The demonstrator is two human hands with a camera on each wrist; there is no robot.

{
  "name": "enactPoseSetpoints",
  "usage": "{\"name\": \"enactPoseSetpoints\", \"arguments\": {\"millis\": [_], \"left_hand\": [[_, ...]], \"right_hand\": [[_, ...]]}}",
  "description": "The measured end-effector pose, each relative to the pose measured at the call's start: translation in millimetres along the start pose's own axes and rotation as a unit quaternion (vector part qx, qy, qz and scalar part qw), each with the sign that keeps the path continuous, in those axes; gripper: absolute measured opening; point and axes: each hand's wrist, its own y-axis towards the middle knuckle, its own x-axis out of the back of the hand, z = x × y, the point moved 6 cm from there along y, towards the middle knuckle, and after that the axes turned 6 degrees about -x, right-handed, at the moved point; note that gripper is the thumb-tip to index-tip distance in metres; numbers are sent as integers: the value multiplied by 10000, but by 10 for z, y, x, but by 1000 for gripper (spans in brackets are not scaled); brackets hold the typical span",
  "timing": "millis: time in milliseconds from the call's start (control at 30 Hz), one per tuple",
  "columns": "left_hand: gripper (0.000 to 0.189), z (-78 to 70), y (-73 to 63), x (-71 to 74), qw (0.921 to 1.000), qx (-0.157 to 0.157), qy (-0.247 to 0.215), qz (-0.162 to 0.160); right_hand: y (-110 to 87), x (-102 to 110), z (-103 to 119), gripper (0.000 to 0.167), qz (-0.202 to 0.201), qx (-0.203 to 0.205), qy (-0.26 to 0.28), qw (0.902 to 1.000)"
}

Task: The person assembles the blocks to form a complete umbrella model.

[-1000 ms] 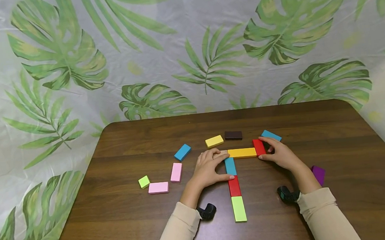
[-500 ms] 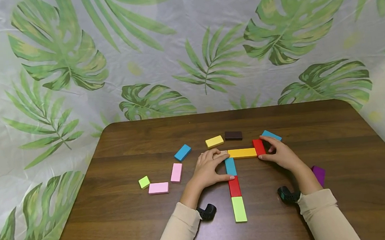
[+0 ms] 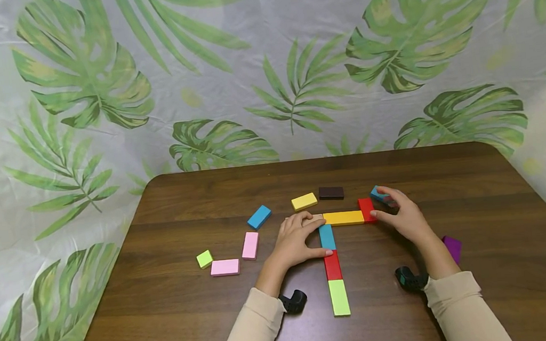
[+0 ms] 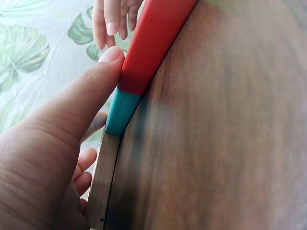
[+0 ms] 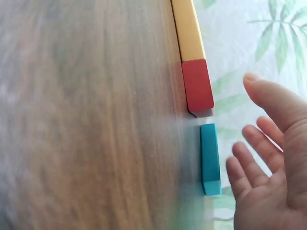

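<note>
My left hand [image 3: 295, 243] lies over the joined blocks. Its thumb touches the seam of a blue block [image 3: 327, 237] and a red block [image 3: 332, 266]; its fingers cover most of a plain wooden block [image 4: 103, 182]. A light green block [image 3: 339, 298] ends this column. Rightward from the wooden block runs an orange-yellow block [image 3: 343, 218], with another red block [image 3: 365, 207] set crosswise at its end. Beside that red block hovers my right hand [image 3: 404, 221], fingers spread and holding nothing. Behind its fingers a loose blue block [image 5: 210, 153] is partly hidden in the head view.
Around the joined blocks lie a yellow block [image 3: 304, 201], a dark brown block [image 3: 331, 192], a blue block [image 3: 259, 216], two pink blocks [image 3: 225, 267] and a small green block [image 3: 204, 259]. A purple block [image 3: 452, 249] sits by my right forearm. Leaf-patterned cloth [image 3: 218, 89] hangs behind the table.
My right hand has let go of the crosswise red block and shifted slightly right, over the loose blue block. The left hand and the blocks have not moved.
</note>
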Motion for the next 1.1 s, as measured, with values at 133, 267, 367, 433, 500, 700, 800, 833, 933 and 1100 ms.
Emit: {"name": "enactPoseSetpoints", "arguments": {"millis": [133,267,367,433,500,700,800,833,933,1100], "left_hand": [[73,7,-1,-9,10000,37,6,32],[73,11,-1,-12,10000,34,-10,31],[72,9,-3,-6,10000,2,-8,-9],[72,7,-4,-4,10000,-14,0,-25],[72,7,-6,-5,10000,-4,-14,-14],[73,17,-3,-23,10000,51,3,61],[73,18,-2,-25,10000,48,29,49],[73,18,-2,-25,10000,42,24,45],[73,19,-2,-24,10000,46,8,35],[72,19,1,-23,10000,60,6,34]], "right_hand": [[12,46,2,64,-165,-151,-48,9997],[31,74,-15,66,-230,-209,-154,9994],[42,82,-44,66,-227,-209,-131,9994],[44,84,-71,65,-217,-227,-83,9995],[46,86,-99,65,-219,-258,-55,9994],[51,97,-187,62,-320,-397,-198,9985],[52,107,-236,60,-359,-542,-267,9975],[51,112,-251,60,-372,-596,-270,9972],[46,123,-274,58,-413,-705,-284,9963],[41,134,-283,50,-523,-738,-457,9949]]}}
